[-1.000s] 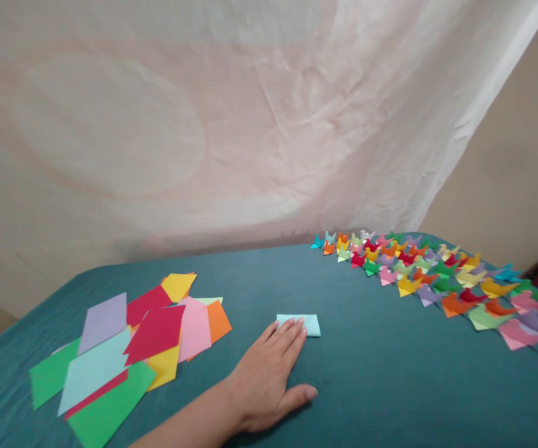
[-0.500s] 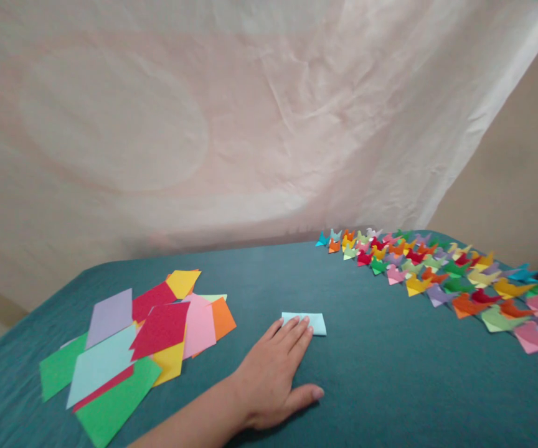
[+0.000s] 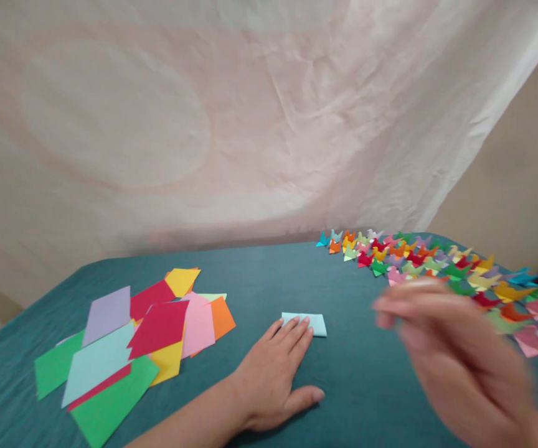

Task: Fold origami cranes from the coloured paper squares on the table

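My left hand lies flat on the table, thumb spread to the side. Its fingertips rest on a small light blue folded paper, covering the near left part of it. Off to the right, in the air over the table, is my right hand, smeared by motion. Its fingers look bent towards the thumb, but the blur hides whether anything is between them. It stands apart from the folded paper and blocks part of the view of the folded paper birds behind it.
Loose coloured paper sheets, among them a red sheet, a green sheet and a purple sheet, overlap on the left. Rows of paper birds cover the right side of the green tablecloth. A pale hanging cloth rises behind the table.
My right hand has come into view from the right. My left hand and the folded paper under it have stayed in place.
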A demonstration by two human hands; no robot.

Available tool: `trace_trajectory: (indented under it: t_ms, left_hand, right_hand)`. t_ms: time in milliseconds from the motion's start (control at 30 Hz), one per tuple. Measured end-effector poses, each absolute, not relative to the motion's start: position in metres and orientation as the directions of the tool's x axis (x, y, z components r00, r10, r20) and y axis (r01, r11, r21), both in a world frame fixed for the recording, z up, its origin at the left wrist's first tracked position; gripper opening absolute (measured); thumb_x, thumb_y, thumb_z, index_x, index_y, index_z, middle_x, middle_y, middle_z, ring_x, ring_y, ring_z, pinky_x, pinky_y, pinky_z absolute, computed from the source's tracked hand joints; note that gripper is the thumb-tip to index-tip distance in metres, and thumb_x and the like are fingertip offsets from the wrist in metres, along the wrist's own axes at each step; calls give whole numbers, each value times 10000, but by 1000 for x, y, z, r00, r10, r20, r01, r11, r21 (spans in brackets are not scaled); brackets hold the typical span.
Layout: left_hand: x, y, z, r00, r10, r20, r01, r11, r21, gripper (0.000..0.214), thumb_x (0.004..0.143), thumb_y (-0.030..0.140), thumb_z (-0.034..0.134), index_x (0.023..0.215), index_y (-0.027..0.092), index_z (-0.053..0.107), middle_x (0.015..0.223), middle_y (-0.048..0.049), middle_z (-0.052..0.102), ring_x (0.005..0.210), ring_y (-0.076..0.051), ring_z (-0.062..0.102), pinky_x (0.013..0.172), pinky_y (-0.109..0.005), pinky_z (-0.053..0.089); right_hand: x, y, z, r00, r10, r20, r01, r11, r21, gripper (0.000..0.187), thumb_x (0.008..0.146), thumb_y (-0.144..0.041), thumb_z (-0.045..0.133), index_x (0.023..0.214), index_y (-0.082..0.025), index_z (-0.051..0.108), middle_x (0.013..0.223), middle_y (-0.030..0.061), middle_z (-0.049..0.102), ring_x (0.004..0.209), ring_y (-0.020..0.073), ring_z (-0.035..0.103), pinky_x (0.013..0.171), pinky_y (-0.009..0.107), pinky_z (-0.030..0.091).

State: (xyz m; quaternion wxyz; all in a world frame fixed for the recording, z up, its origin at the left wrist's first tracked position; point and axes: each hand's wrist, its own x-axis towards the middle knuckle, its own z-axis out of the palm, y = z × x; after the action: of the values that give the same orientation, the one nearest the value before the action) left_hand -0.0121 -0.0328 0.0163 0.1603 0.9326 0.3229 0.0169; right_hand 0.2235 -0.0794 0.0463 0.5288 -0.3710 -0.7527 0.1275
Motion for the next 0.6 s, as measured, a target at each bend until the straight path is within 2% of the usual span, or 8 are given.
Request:
trace_trajectory:
  t_ms: [100, 167, 333, 600]
  left_hand:
    - [-12, -33, 16, 790, 610, -60, 597, -742, 304, 754, 867, 632, 278, 1437, 151, 168, 1497, -113, 159, 1375, -268, 131, 1124, -447, 119]
    - [-12, -33, 16, 792, 608, -59, 594, -744, 305, 756, 868, 633, 270, 1435, 143, 177, 1494, -116, 170, 1375, -269, 135, 1123, -450, 122]
    - [-12, -32, 16, 793, 605, -69, 593, -741, 315, 757, 868, 637, 259, 1438, 147, 165, 1496, -114, 153, 1373, -267, 145, 1121, -456, 128]
    - [-11, -33, 16, 787, 614, -61, 597, -734, 324, 742, 868, 626, 288, 1430, 151, 198, 1490, -113, 197, 1364, -273, 178, 1119, -455, 150]
  right_hand:
    - [203, -25, 36, -356, 760, 544, 484, 648, -588, 258, 887, -169, 470, 1089, -260, 604, 1044, 76, 572, 951, 202, 551, 793, 334, 495]
    - [197, -4, 16, -459, 754, 469, 514, 656, -552, 296, 879, -115, 426, 1055, -239, 630, 985, 75, 578, 914, 192, 553, 806, 339, 482]
    - [198, 4, -25, -521, 743, 420, 564, 669, -484, 339, 862, -84, 421, 1095, -230, 620, 976, 80, 570, 902, 198, 525, 793, 360, 461]
    - [200, 5, -24, -537, 748, 391, 575, 663, -479, 322, 867, -92, 442, 1100, -229, 617, 989, 77, 570, 908, 198, 511, 806, 367, 439]
